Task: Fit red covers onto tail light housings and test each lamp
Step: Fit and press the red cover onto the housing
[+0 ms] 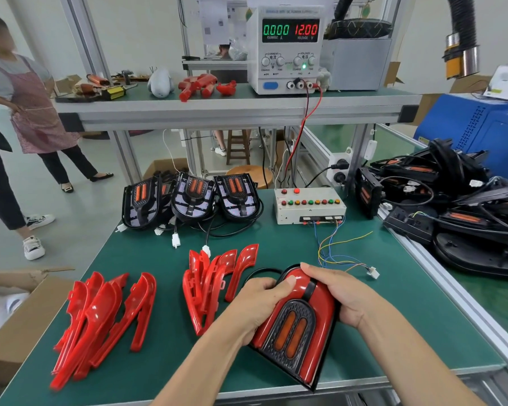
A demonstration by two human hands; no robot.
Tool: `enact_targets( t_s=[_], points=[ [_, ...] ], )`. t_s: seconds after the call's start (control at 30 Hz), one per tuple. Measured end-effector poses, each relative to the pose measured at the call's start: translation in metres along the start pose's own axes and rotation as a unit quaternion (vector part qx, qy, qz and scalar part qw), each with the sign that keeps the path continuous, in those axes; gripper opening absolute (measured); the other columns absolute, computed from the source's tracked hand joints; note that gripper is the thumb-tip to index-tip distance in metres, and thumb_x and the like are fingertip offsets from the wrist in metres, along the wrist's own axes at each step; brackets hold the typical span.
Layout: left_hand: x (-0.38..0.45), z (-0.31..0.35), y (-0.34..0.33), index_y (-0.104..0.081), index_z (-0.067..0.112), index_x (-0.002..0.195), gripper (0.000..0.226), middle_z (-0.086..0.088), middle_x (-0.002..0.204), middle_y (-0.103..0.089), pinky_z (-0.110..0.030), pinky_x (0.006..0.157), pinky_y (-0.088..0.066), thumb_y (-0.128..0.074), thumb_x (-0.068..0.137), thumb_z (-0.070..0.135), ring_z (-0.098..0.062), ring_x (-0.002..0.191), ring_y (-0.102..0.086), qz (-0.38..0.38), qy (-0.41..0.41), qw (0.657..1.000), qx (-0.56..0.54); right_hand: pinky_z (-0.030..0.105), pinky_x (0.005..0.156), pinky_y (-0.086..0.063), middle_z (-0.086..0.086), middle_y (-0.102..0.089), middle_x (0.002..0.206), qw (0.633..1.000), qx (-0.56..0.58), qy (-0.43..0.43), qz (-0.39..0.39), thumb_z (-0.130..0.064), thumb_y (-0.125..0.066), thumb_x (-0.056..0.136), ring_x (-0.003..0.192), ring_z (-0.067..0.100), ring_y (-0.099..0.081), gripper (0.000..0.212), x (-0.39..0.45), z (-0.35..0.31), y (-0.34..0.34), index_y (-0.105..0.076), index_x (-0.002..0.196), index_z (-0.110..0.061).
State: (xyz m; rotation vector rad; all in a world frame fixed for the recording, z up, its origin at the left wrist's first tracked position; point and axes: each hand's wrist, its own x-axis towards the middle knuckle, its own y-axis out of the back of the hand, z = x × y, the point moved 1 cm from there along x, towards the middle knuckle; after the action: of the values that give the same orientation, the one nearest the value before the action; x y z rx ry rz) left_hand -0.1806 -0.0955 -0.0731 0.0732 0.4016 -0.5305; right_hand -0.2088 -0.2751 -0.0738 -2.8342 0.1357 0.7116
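head view: the tail light housing (298, 326) lies on the green counter (165, 361) near its front edge, with red covers already over both flanks. the left hand (258, 303) curls round its left side, thumb pressed on the cover's rounded top, and the right hand (339, 294) wraps the right side with fingers over the crown; both are gripping the housing, none free.

the part looks like rigid moulded plastic, light enough for one hand, with a glossy, probably slippery red skin. the covers seem to snap on by thin clips, so squeezing along the outer rim near the clips seems safer than pushing on the amber lenses. its lead trails off behind.

loose red covers (106, 317) lie in two heaps to the left, three uncovered housings (192, 197) stand at the back, beside the test box (308, 205); the power supply (288, 48) on the shelf reads zero current.

hidden: the housing's plug, the clips under the palms, and whether the seams are fully seated. the pile at far right is too tangled to sort.
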Motion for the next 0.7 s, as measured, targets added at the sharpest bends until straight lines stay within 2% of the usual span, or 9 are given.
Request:
enact_targets(
  t_s=[0.27, 0.37, 0.53, 0.6, 0.7],
  points=[
    [-0.001, 0.0, -0.001, -0.071, 0.007, 0.1, 0.038, -0.015, 0.088, -0.078, -0.032, 0.063, -0.061, -0.072, 0.093, 0.044, -0.024, 0.071, -0.074, -0.003, -0.003, 1.0, 0.004, 0.037, 0.062, -0.062, 0.021, -0.077, 0.096, 0.999, 0.025, -0.046, 0.009, -0.034, -0.086, 0.06, 0.073, 0.031, -0.076, 0.032, 0.0, 0.0, 0.002, -0.083, 0.078, -0.008],
    [-0.002, 0.002, -0.001, -0.072, 0.007, 0.103, 0.04, -0.014, 0.089, -0.079, -0.031, 0.063, -0.06, -0.071, 0.093, 0.045, -0.023, 0.072, -0.075, -0.002, -0.004, 1.0, 0.013, 0.039, 0.071, -0.063, 0.022, -0.076, 0.103, 0.999, 0.023, -0.041, 0.002, -0.038, -0.085, 0.064, 0.081, 0.031, -0.076, 0.038, -0.003, 0.0, 0.005, -0.083, 0.087, -0.007],
    [-0.002, 0.001, -0.003, -0.071, 0.01, 0.095, 0.035, -0.01, 0.082, -0.078, -0.029, 0.062, -0.058, -0.071, 0.093, 0.045, -0.021, 0.07, -0.074, 0.002, -0.023, 1.0, 0.016, 0.044, 0.089, -0.059, 0.021, -0.074, 0.112, 0.998, 0.032, -0.046, -0.001, -0.036, -0.086, 0.064, 0.09, 0.032, -0.074, 0.055, -0.005, 0.0, 0.012, -0.078, 0.108, -0.004],
    [-0.002, 0.001, -0.003, -0.071, 0.011, 0.094, 0.033, -0.009, 0.08, -0.078, -0.029, 0.062, -0.058, -0.071, 0.094, 0.044, -0.02, 0.069, -0.074, 0.001, -0.026, 1.0, 0.016, 0.045, 0.09, -0.059, 0.022, -0.075, 0.111, 0.998, 0.038, -0.053, -0.005, -0.033, -0.084, 0.066, 0.088, 0.033, -0.074, 0.051, -0.004, -0.001, 0.011, -0.078, 0.107, -0.003],
    [-0.002, 0.001, -0.004, -0.07, 0.013, 0.09, 0.03, -0.007, 0.078, -0.076, -0.031, 0.064, -0.059, -0.071, 0.095, 0.042, -0.02, 0.068, -0.073, 0.003, -0.034, 0.999, 0.014, 0.044, 0.083, -0.06, 0.023, -0.076, 0.101, 0.997, 0.046, -0.068, -0.014, -0.028, -0.081, 0.067, 0.08, 0.033, -0.075, 0.036, -0.003, -0.005, 0.008, -0.081, 0.093, -0.002]
  ],
)
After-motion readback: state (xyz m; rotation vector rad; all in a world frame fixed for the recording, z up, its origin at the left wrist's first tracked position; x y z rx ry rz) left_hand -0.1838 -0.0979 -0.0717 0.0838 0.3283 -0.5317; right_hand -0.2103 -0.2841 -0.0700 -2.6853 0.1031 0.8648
